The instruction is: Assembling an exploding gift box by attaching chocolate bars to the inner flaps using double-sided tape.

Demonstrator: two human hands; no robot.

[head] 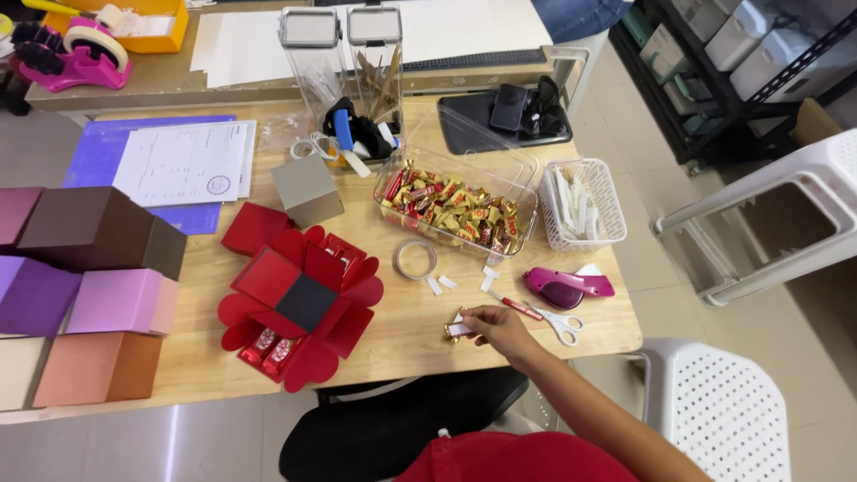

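Right hand: reaching out over the near edge of the wooden surface, fingertips pinching a small gold-wrapped candy with a white strip of tape on it. The candy is sitting at the fingertips, just left of the hand, low over the surface or touching it; which one cannot be told. Left hand: not showing in the view.

Step in hand, as judged: a taped candy is being readied for the open red fold-out box, which is lying well to the left with wrapped candy bars already sitting on a near flap. The next move is calling for a steady carry leftward and a firm press onto a bare flap.

Nearby: white tape pieces lying just beyond the hand; scissors just to its right; pink tape dispenser behind those; clear tape roll; clear tub of wrapped candies farther back.
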